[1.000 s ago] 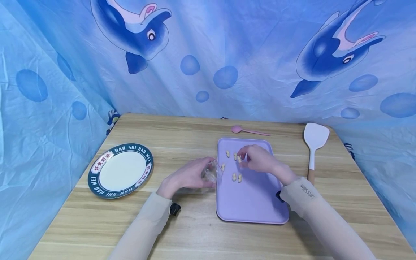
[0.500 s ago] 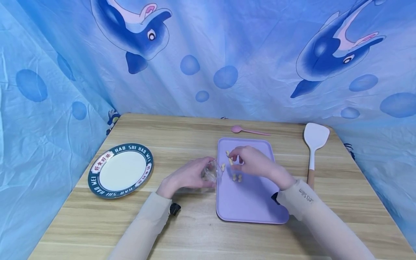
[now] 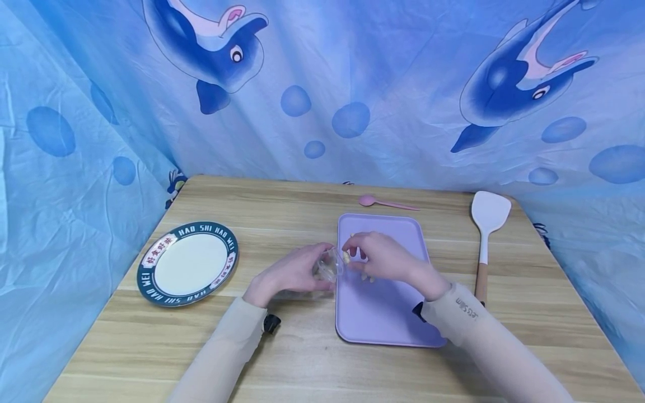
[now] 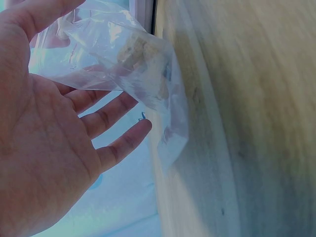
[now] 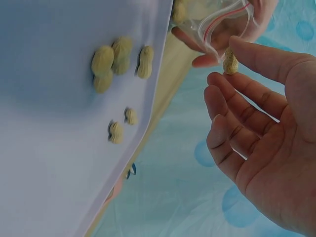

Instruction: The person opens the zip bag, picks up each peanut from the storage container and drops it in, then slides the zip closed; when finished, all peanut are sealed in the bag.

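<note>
My left hand [image 3: 292,271] holds a clear zip bag [image 3: 330,266] at the left edge of a lilac tray [image 3: 390,322]. Through its film, in the left wrist view, several tan peanuts [image 4: 138,53] show blurred in the bag's lower part. Thumb and fingertips of my right hand [image 3: 385,257] pinch one peanut [image 5: 230,61] just at the bag's mouth, which has a red zip line and gapes open. Several more peanuts [image 5: 102,66] lie on the tray in the right wrist view; from the head, my right hand partly covers them.
A white plate [image 3: 191,266] with a dark green patterned rim stands on the left of the wooden table [image 3: 297,358]. Behind the tray lies a pink spoon [image 3: 368,200]. A white spatula [image 3: 490,212] with a wooden handle is on the right.
My right hand has moved left across the tray, carrying the peanut from among the others to the bag's mouth. The left hand and bag have stayed in place.
</note>
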The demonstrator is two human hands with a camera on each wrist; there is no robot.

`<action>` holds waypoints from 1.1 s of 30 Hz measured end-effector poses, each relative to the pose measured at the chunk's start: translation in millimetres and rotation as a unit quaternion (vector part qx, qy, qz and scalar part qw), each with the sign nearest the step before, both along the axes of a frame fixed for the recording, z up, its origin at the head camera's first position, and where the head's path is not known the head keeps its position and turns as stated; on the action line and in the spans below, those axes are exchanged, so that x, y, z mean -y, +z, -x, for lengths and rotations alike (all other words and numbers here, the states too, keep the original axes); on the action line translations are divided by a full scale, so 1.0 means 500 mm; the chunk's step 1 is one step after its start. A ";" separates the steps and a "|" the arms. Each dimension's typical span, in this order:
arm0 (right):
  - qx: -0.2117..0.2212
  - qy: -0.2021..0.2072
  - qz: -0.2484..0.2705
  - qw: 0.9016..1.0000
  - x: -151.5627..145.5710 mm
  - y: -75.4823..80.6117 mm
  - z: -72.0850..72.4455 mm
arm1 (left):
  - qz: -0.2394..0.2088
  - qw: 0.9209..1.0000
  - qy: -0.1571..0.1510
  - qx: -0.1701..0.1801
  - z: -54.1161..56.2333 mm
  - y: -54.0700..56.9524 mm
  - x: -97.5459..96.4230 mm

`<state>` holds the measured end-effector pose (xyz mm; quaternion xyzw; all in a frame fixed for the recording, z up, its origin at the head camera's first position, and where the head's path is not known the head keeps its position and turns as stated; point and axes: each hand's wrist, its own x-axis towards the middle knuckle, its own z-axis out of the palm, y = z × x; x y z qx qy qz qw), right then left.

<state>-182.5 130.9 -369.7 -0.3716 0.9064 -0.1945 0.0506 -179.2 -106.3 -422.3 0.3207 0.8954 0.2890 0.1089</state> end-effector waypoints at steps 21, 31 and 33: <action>-0.021 0.005 0.007 1.000 0.022 -0.009 -0.012 | 0.004 1.000 0.003 -0.002 -0.001 0.009 0.002; -0.006 -0.005 0.012 1.000 0.019 -0.001 -0.013 | -0.002 1.000 0.007 0.004 -0.005 0.017 0.000; -0.001 -0.006 0.014 1.000 0.017 0.001 -0.013 | -0.001 1.000 0.007 0.002 -0.005 0.017 0.001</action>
